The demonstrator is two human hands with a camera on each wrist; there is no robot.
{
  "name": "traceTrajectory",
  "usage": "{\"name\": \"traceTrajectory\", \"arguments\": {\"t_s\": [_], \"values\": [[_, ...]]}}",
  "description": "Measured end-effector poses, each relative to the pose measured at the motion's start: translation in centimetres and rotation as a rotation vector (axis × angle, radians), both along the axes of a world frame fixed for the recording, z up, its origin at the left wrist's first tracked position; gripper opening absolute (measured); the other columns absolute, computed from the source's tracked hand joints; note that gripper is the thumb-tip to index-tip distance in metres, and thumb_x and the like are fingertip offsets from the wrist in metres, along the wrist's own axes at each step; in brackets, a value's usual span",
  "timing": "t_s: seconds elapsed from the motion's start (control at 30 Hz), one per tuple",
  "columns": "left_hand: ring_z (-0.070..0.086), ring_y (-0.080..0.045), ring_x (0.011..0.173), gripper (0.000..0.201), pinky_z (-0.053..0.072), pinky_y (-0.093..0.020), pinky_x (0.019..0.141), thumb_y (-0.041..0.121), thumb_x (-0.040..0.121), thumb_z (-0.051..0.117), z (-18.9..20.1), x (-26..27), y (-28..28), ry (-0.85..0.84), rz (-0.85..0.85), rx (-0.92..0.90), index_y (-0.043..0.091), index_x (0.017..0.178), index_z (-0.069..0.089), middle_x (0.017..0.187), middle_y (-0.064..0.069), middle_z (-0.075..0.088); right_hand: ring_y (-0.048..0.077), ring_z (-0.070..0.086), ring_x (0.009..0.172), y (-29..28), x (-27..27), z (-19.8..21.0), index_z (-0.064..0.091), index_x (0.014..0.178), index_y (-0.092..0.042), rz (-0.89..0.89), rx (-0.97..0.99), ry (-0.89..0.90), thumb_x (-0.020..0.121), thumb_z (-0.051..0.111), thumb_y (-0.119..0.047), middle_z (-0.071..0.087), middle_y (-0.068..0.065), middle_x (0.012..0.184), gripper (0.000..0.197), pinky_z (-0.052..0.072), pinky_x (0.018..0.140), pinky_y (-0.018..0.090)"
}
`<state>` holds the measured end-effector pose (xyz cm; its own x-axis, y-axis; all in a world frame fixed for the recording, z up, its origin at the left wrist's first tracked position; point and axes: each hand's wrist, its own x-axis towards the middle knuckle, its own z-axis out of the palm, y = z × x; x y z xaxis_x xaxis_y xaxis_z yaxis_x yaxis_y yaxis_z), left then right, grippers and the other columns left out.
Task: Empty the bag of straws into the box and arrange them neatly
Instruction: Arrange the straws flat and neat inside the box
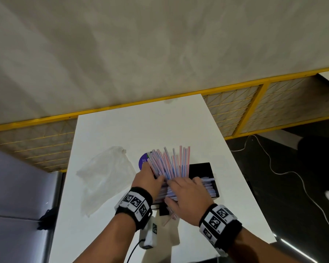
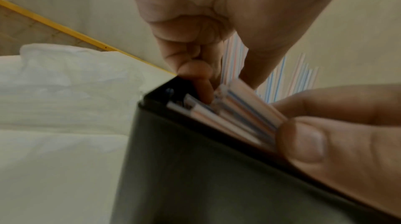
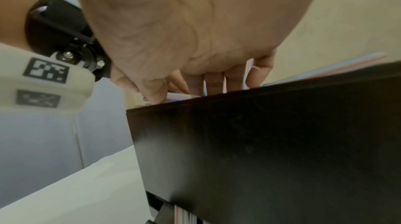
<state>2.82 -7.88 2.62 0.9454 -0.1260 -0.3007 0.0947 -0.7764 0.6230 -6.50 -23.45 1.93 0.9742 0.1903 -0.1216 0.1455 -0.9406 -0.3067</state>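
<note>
Two hands work a fan of striped straws (image 1: pixel 169 164) into the black box (image 1: pixel 203 168) on the white counter (image 1: pixel 141 130): left hand (image 1: pixel 150 182) grips the upright bunch, right hand (image 1: pixel 186 198) lies flat w/ straight fingers on those already lying inside. Emptied bag (image 1: pixel 104 173) sits just left; best approach, probably: lower the bunch parallel to the laid ones, ends flush, & collect the strays poking out at the box's near end.

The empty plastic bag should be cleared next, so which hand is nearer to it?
Left. The left hand holds straws at the box's bag-side edge; the right hand lies farther from the plastic bag.
</note>
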Motion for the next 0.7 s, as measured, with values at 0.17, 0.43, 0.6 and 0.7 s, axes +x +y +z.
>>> {"name": "traceTrajectory", "arguments": {"t_s": [0.17,0.43,0.6,0.7], "values": [[0.061,-0.008,0.074,0.029,0.041,-0.019,0.056,0.033,0.081,0.071,-0.1,0.2,-0.7,-0.018,0.084,-0.034,0.03,0.103,0.052,0.086,0.009,0.067,0.011,0.053,0.128,-0.2,-0.6,-1.1,0.055,0.14,-0.028,0.024,0.018,-0.021,0.101,0.027,-0.061,0.057,-0.01,0.135,0.059,0.011,0.125,0.057],[0.059,0.003,0.066,0.022,0.04,-0.015,0.054,0.037,0.085,0.074,0.1,0.5,-0.2,-0.05,0.063,-0.054,0.034,0.074,0.056,0.07,0.016,0.064,0.02,0.045,0.128,-0.7,-0.1,-2.0,0.05,0.147,-0.022,0.053,0.269,0.037,0.104,0.042,-0.053,0.048,-0.005,0.14,0.054,0.033,0.116,0.035],[0.068,-0.008,0.076,0.01,0.058,-0.031,0.073,0.036,0.086,0.074,0.5,0.9,0.7,-0.046,0.046,-0.109,0.032,0.083,0.066,0.079,0.011,0.071,0.021,0.046,0.124,-0.5,0.3,-2.1,0.051,0.147,-0.025,0.002,0.23,0.042,0.106,0.036,-0.055,0.048,-0.005,0.134,0.053,0.035,0.112,0.037],[0.069,-0.013,0.078,0.015,0.058,-0.033,0.075,0.038,0.088,0.074,1.0,1.2,1.4,-0.068,0.076,-0.104,0.025,0.093,0.069,0.084,0.007,0.072,0.021,0.046,0.121,-0.2,0.8,-1.9,0.05,0.147,-0.023,0.011,0.158,0.025,0.107,0.032,-0.052,0.048,-0.003,0.131,0.052,0.034,0.112,0.037]]}}
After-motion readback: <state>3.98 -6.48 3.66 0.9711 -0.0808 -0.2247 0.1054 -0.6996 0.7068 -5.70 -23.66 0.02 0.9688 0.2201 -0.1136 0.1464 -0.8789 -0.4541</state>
